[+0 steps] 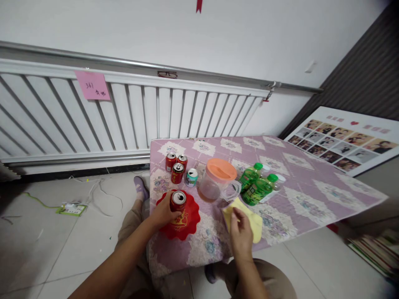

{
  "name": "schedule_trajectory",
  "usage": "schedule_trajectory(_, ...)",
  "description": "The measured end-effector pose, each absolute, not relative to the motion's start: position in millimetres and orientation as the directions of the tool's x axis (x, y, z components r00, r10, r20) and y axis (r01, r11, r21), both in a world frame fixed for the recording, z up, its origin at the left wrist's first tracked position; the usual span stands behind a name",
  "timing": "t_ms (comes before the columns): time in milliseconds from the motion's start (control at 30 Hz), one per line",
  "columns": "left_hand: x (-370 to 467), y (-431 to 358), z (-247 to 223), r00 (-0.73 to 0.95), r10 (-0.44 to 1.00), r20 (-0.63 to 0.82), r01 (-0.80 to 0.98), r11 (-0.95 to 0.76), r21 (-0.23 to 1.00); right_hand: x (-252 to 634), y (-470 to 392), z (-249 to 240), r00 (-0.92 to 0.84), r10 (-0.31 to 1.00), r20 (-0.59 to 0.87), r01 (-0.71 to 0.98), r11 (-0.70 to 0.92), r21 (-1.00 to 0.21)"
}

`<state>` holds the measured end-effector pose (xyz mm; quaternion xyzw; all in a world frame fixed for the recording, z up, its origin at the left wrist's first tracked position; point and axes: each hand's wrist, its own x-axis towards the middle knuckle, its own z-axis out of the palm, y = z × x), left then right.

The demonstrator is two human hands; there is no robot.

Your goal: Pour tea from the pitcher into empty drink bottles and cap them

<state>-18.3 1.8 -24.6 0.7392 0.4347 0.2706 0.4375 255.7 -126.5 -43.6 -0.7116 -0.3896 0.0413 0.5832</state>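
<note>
My left hand (166,211) is wrapped round an opened red drink can (178,200), upright above a red scalloped plate (193,220) with a gold print. Fingers bent together, my right hand (241,232) pinches the near-left part of a yellow cloth (254,220) on the table. A clear plastic pitcher (209,189) with an orange lid (221,169) stands between and beyond my hands, a little amber liquid at its bottom. Beyond the plate are a teal and white can (191,177), a dark red can (177,173) and two more red cans (170,162).
Green-labelled bottles (258,191) with green caps stand right of the pitcher. A purple floral tablecloth (218,149) covers the table. Behind it runs a white radiator (137,112). A photo board (339,141) leans at the right; a power strip (71,209) with cables lies on the floor.
</note>
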Motion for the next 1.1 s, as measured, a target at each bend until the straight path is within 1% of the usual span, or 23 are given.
schedule_trajectory(100, -19, 2, -24, 0.474, 0.880, 0.034, 0.407, -0.253, 0.878, 282, -105, -16, 0.780, 0.520, 0.348, 0.405, 0.003, -0.914)
schedule_trajectory(200, -20, 1, -24, 0.475, 0.879, 0.049, 0.387, -0.258, 0.885, 297, -81, 5, 0.782, 0.555, 0.285, 0.318, 0.038, -0.947)
schedule_trajectory(333, -21, 0, -22, 0.477, 0.876, 0.069, 0.366, -0.269, 0.891, 295, -54, 15, 0.726, 0.663, 0.186, 0.193, 0.064, -0.979)
schedule_trajectory(433, -21, -1, -21, 0.476, 0.877, 0.069, 0.360, -0.266, 0.894, 285, -41, 16, 0.735, 0.660, 0.154, 0.119, 0.097, -0.988)
schedule_trajectory(533, -21, -1, -21, 0.470, 0.877, 0.102, 0.340, -0.286, 0.896, 277, -34, 20, 0.756, 0.634, 0.165, 0.080, 0.161, -0.984)
schedule_trajectory(633, -21, -1, -23, 0.468, 0.878, 0.103, 0.342, -0.287, 0.895, 273, -33, 27, 0.749, 0.639, 0.173, 0.061, 0.194, -0.979)
schedule_trajectory(733, -21, 0, -24, 0.457, 0.884, 0.096, 0.356, -0.281, 0.891, 274, -36, 39, 0.724, 0.666, 0.178, 0.063, 0.193, -0.979)
schedule_trajectory(967, -22, 0, -23, 0.467, 0.876, 0.119, 0.331, -0.298, 0.895, 284, -49, 81, 0.619, 0.755, 0.215, 0.118, 0.181, -0.976)
schedule_trajectory(1100, -24, -1, -24, 0.463, 0.879, 0.109, 0.336, -0.289, 0.897, 281, -60, 105, 0.539, 0.809, 0.233, 0.169, 0.166, -0.971)
